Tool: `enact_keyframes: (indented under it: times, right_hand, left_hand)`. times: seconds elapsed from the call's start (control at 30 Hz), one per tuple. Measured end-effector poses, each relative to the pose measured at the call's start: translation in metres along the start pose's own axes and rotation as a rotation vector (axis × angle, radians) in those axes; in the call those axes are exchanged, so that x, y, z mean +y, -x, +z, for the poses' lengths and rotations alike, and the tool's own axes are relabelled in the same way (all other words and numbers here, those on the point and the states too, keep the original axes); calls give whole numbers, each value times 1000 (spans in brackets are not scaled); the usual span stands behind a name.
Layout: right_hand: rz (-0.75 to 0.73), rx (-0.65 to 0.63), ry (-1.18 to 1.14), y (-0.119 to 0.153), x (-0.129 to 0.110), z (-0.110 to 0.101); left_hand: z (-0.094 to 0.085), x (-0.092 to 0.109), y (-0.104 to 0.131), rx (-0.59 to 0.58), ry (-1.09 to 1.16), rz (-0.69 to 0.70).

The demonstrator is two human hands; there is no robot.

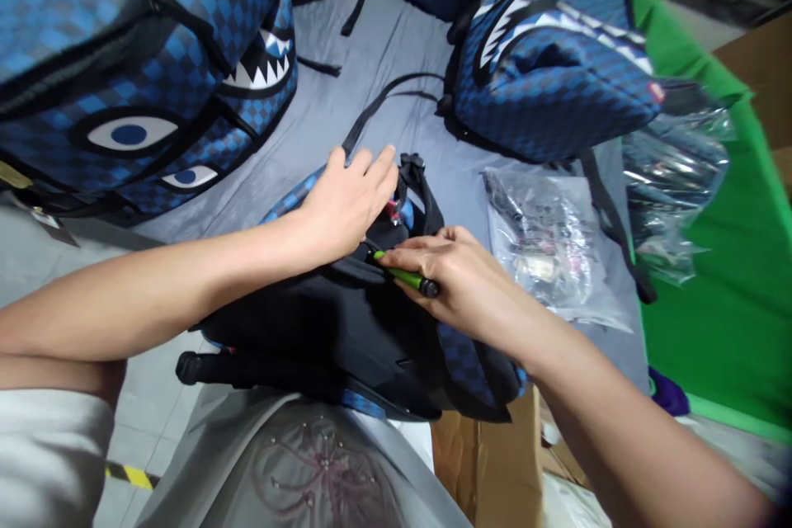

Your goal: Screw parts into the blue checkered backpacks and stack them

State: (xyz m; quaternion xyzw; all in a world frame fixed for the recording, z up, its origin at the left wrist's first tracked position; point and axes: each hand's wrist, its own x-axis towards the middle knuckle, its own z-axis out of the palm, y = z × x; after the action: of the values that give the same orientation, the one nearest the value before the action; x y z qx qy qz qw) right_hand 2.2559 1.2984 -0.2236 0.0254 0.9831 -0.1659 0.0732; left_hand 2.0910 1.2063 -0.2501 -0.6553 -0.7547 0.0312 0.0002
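A black and blue-checked backpack (322, 322) lies in front of me at the table's near edge, its black back side towards me. My left hand (350, 202) is on its upper edge, fingers curled over the black fabric. My right hand (461, 280) is closed around a slim green tool (405, 274) with a black end, like a pen or small cutter. The tool's tip meets the fabric by my left hand's fingertips and is partly hidden, so its exact kind is unclear. Black straps and a small red tag show just beyond my fingers.
Large blue-checked shark-face backpacks (124, 82) stand at the left. Another shark-mouth backpack (544, 82) lies at the back right. A clear plastic bag (544, 239) is on the grey table cloth (396, 41), beside wrapped goods (674, 157) and a green sheet (718, 322).
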Motion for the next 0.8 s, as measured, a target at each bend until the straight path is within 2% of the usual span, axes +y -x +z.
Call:
enact_keyframes:
  times: [0.1,0.2,0.27,0.4,0.5,0.63,0.8]
  right_hand:
    - [15,33,7,1,-2,-1]
    - [42,33,4,5,-4,-2]
    - [72,44,-8,10,-6,-2]
    - [104,151,-70,18,-13,3]
    - [91,190,-86,16,-18,11]
    - [101,205,-82,14,-21,18]
    - [96,238,-90,19,-22,16]
  left_hand:
    - [-1,1,-2,0,-92,20]
    - [-10,-3,-4,-23,-121,54]
    - [-22,-9,-2,-97,-98,57]
    - [-43,-19,13,-272,-11,-98]
    - [-45,-16,24,-247,18,-148]
    - [-39,-3,27,-224,-91,-206]
    - [-40,-2,29,-187,-113,-131]
